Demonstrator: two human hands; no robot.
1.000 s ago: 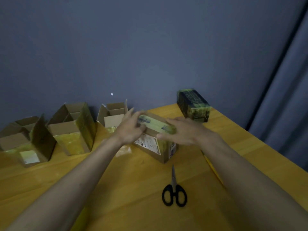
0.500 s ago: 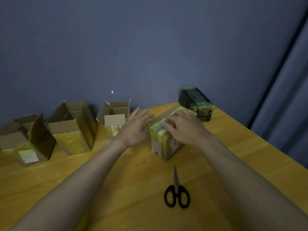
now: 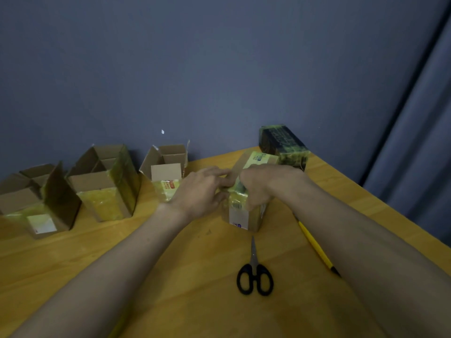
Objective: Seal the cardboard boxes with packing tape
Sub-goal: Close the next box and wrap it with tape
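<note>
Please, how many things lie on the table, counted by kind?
Open cardboard boxes: 3
Closed boxes with tape: 2, the box in the hands and the dark box
Scissors: 1
Yellow pen-like stick: 1
Total: 7

Blue-grey wall, perhaps curtain
</note>
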